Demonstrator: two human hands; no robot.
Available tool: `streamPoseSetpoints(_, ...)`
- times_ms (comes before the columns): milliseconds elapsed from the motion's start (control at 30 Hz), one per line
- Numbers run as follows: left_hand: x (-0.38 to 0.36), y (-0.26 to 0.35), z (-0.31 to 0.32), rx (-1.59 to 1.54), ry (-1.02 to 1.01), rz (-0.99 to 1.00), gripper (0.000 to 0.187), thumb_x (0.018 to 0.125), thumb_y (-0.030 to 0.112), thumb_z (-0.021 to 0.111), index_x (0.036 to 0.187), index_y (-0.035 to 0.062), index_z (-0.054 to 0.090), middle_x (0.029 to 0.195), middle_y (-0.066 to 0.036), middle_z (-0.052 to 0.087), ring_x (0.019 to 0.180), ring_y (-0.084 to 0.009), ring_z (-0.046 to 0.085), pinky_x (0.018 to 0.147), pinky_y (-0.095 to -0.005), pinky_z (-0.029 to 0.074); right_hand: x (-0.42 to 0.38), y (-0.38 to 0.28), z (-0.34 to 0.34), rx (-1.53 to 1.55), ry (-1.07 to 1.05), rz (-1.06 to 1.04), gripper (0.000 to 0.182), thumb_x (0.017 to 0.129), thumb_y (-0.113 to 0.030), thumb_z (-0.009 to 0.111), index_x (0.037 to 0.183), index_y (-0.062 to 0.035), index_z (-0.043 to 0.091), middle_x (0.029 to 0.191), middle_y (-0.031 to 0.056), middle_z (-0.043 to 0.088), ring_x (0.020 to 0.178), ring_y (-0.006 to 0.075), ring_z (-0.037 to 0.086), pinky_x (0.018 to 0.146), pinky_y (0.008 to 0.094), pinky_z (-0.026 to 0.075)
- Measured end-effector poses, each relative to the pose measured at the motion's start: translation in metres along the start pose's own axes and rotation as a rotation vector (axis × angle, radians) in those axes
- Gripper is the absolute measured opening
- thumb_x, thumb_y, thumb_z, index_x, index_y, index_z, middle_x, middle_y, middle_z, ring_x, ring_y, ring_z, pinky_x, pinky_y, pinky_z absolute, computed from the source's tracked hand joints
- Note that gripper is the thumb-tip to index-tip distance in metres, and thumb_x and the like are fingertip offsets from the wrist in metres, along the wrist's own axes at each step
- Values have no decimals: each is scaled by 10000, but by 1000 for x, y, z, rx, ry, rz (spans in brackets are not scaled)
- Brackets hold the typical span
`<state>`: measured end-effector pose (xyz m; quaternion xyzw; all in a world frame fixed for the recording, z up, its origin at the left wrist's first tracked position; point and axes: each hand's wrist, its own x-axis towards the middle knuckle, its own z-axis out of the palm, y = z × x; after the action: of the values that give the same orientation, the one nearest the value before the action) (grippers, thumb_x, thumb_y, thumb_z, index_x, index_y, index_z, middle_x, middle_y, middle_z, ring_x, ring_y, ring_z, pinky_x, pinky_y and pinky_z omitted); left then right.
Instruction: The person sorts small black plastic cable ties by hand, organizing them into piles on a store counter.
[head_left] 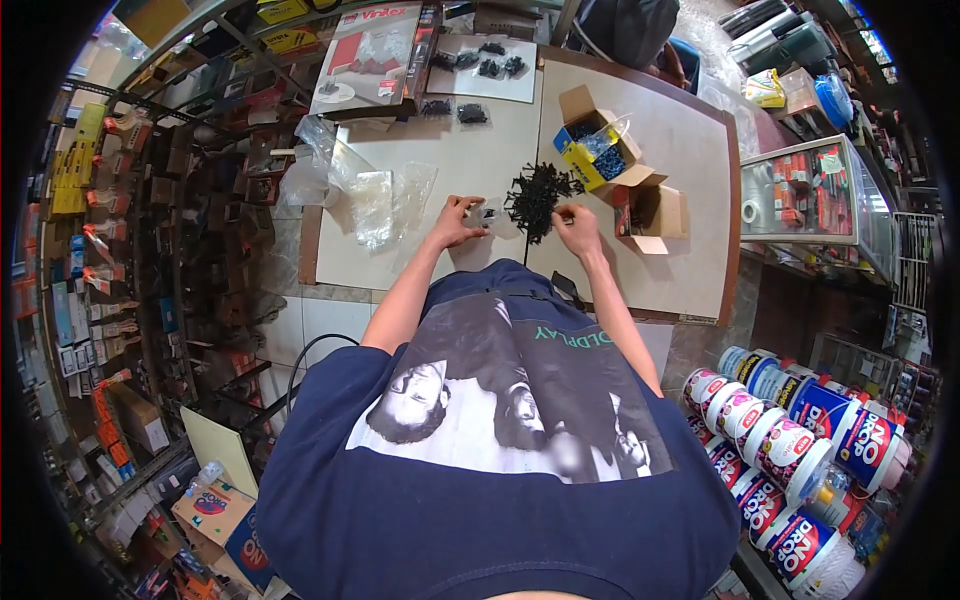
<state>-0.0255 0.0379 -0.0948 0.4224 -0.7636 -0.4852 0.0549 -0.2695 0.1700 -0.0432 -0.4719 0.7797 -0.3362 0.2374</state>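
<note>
A loose heap of small black screws (537, 200) lies on the table in front of me. Left of the heap, my left hand (458, 222) has its thumb and fingers curved around the edge of a small clear plastic bag (490, 216), which has a few dark pieces inside. My right hand (577, 230) is at the heap's right edge, fingers pinched together; whatever is between the fingertips is too small to make out. Flat clear plastic bags (373, 210) lie to the left of my left hand.
An open yellow and blue box (598, 158) and an open cardboard box (660, 218) stand right of the heap. Filled bags (472, 114) and a large printed box (370, 62) sit at the back. Shelves (110, 250) flank the left; paint buckets (790, 450) stand at right.
</note>
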Motion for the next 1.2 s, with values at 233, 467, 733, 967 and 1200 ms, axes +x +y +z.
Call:
streamPoseSetpoints(233,-1,-1,0,-14,4,11,753,580,275,826,1246,211,479,1163,-136,388,993,-270,521,900,-362,456,19,-77,12,238,-317,-126,164,779,-142,653,892,-21,653,816,77,637,731,140,604,664,267,491)
streamPoseSetpoints(467,-1,-2,-2,-25,-1,6,769,564,294,832,1242,193,482,1164,-138,394,993,-269,524,908,-360,453,20,-20,3,239,-161,-26,161,767,-118,632,887,-16,662,850,88,644,744,151,628,676,271,497)
streamPoseSetpoints(733,0,1,-2,19,-40,2,778,598,289,819,1269,194,436,1174,-131,359,1005,-272,500,915,-365,447,-1,54,-19,-35,7,386,291,722,-212,698,958,-52,641,885,134,655,842,200,633,760,304,491)
streamPoseSetpoints(967,1,-2,-1,25,-20,14,773,592,301,822,1259,194,448,1166,-131,366,995,-269,499,910,-368,446,-20,44,-9,-99,-43,134,264,727,-131,666,969,-27,641,944,168,611,784,270,621,721,353,489)
streamPoseSetpoints(1200,-1,1,-2,0,-31,-8,780,589,299,823,1262,199,442,1163,-132,368,993,-270,499,915,-371,443,-24,55,-4,-173,61,15,165,738,-86,631,887,-16,649,906,169,609,795,300,618,714,364,491)
